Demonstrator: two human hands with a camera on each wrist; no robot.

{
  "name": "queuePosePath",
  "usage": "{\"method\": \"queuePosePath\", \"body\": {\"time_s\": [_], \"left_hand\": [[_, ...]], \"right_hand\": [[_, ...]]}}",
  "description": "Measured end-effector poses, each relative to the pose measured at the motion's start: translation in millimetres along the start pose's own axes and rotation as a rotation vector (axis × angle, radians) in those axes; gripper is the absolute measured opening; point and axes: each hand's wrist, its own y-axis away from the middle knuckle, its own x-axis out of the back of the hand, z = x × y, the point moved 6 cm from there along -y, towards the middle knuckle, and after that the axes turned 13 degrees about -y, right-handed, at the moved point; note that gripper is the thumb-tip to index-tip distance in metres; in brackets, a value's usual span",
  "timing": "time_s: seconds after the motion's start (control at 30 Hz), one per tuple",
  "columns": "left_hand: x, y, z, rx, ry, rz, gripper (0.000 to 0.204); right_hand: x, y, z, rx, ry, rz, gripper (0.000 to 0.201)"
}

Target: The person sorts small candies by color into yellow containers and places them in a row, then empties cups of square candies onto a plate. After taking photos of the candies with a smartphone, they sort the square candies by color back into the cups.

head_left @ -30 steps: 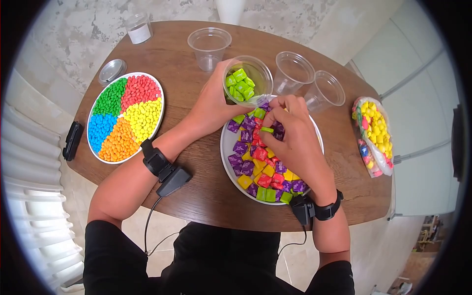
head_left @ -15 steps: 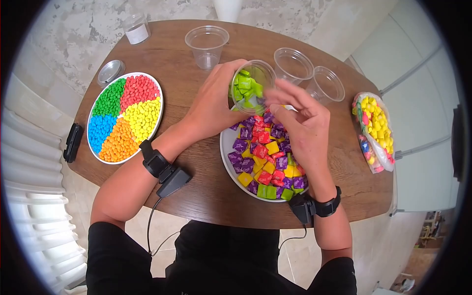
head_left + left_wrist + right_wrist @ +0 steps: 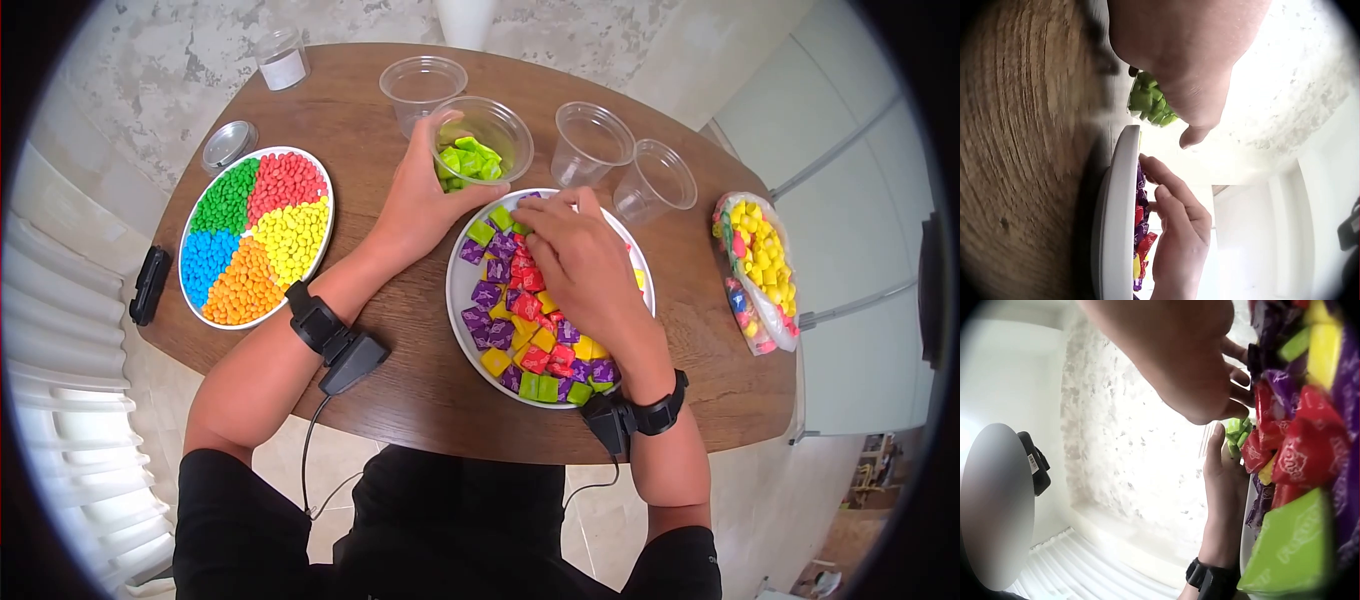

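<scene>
My left hand grips a clear plastic cup from its left side, thumb along the near wall. Green wrapped candies lie inside, seen also as a green heap in the left wrist view. Just to the right, a white plate carries purple, red, yellow and green wrapped candies. Over its far part is my right hand, palm down. In the left wrist view, its loosely bent fingers reach down among the candies; their tips are partly hidden.
An oval plate of small candies sorted by colour stands at left. Three clear cups stand along the back. A bag of colourful candies lies at right. A jar and a round lid are far left.
The right hand pinched a green candy over the plate, moved to the cup's mouth, then came back down over the plate. The cup has shifted slightly left and away from the plate.
</scene>
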Motion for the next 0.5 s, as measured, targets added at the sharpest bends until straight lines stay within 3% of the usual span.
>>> {"method": "queuePosePath", "body": {"time_s": [0.13,0.5], "left_hand": [[0.1,0.8,0.5,-0.071,-0.071,0.022,0.085],[-4.4,1.3,-3.1,-0.105,-0.071,0.018,0.093]], "right_hand": [[-9.3,2.9,-4.9,0.103,0.107,-0.093,0.027],[-4.2,-1.2,-7.4,-0.031,0.151,-0.054,0.019]]}}
